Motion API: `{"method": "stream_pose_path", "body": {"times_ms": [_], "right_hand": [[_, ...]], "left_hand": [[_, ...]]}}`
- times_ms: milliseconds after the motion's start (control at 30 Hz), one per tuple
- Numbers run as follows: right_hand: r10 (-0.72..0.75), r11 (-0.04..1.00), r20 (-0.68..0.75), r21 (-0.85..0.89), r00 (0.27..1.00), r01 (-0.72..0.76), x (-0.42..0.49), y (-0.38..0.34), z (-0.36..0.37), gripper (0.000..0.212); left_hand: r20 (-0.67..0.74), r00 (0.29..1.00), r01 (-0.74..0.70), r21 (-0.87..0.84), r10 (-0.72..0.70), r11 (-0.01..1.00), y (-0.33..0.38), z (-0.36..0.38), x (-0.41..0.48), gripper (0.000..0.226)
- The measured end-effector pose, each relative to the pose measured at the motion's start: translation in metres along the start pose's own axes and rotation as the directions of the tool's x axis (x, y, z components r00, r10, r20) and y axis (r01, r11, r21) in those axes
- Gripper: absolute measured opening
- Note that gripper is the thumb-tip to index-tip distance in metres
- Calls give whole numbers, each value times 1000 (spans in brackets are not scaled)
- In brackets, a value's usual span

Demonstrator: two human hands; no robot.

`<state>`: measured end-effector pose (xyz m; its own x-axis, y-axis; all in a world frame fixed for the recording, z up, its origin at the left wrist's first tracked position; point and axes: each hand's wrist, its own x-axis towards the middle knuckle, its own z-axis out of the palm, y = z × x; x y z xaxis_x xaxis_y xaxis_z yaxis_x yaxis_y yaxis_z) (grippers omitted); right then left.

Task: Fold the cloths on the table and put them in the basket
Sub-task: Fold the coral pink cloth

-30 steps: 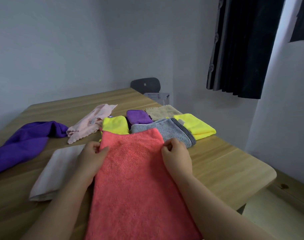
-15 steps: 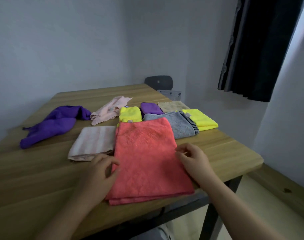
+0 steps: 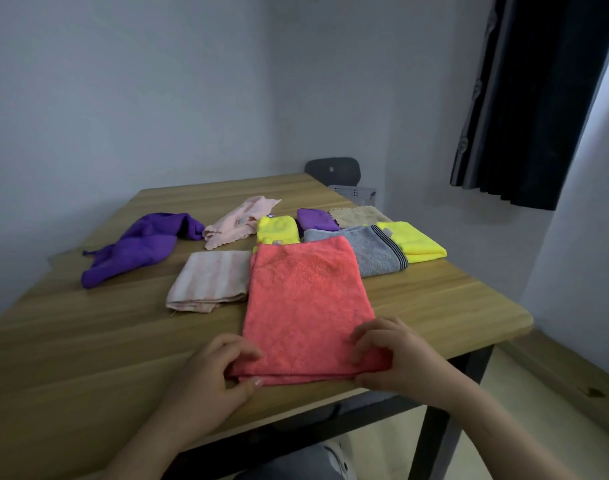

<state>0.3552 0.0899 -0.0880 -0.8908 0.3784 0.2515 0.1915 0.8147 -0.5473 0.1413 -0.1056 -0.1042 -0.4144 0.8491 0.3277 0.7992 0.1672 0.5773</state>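
A coral cloth (image 3: 306, 299), folded in half, lies flat at the near edge of the wooden table (image 3: 88, 341). My left hand (image 3: 209, 372) pinches its near left corner, thumb under the edge and fingers on top. My right hand (image 3: 396, 358) pinches the near right corner the same way. A grey plastic basket (image 3: 360, 194) shows past the table's far right corner, mostly hidden.
Behind the coral cloth lie a striped pink cloth (image 3: 213, 284), a crumpled purple cloth (image 3: 140, 245), a pale pink cloth (image 3: 240, 221), a yellow cloth (image 3: 277, 230), a small purple cloth (image 3: 315, 219), a beige cloth (image 3: 360, 214), a grey towel (image 3: 372, 252) and another yellow cloth (image 3: 413, 242). A dark chair back (image 3: 332, 169) stands beyond.
Both hands slid from the coral cloth's far corners back along its sides to its near corners. The cloth now lies folded in half, and the view pulled back.
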Motion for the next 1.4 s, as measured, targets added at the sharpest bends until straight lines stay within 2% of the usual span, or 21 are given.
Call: {"method": "stream_pose_path", "body": {"times_ms": [67,133,267,467,633,800,900,1067,1233,1400], "right_hand": [[11,998,-20,59,1000,-9,-1,0,-4,26],[30,995,-44,101,999,-25,-1,1,-6,38],[48,991,-62,131,997,-39,0,1,-5,37],[98,977,-202,207,975,-56,-3,4,-3,27],[49,978,-162,207,986,-15,-9,12,-6,18],[77,966,-134,254,988,-41,-11,20,-10,18],[81,979,-78,195,994,-64,-8,18,-9,23],[44,994,-67,102,997,-38,-8,16,-7,35],[31,998,-59,59,998,-28,-6,15,-3,24],[38,998,-62,47,997,-35,-4,13,-3,24]], "left_hand": [[-10,1000,22,-39,-23,999,-1,0,1,45],[-27,998,57,-34,-58,998,0,1,3,45],[-46,994,104,12,-103,995,2,2,3,46],[-27,996,84,25,-83,996,1,0,2,53],[-53,995,82,-5,-82,997,-3,1,2,50],[-79,991,102,-68,-107,992,-2,2,0,43],[-68,992,103,-71,-108,992,-1,2,0,41],[-30,999,40,-45,-41,998,-1,-1,0,49],[-9,999,37,-65,-38,997,2,0,0,44],[-70,997,17,-44,-20,999,4,4,1,29]]}}
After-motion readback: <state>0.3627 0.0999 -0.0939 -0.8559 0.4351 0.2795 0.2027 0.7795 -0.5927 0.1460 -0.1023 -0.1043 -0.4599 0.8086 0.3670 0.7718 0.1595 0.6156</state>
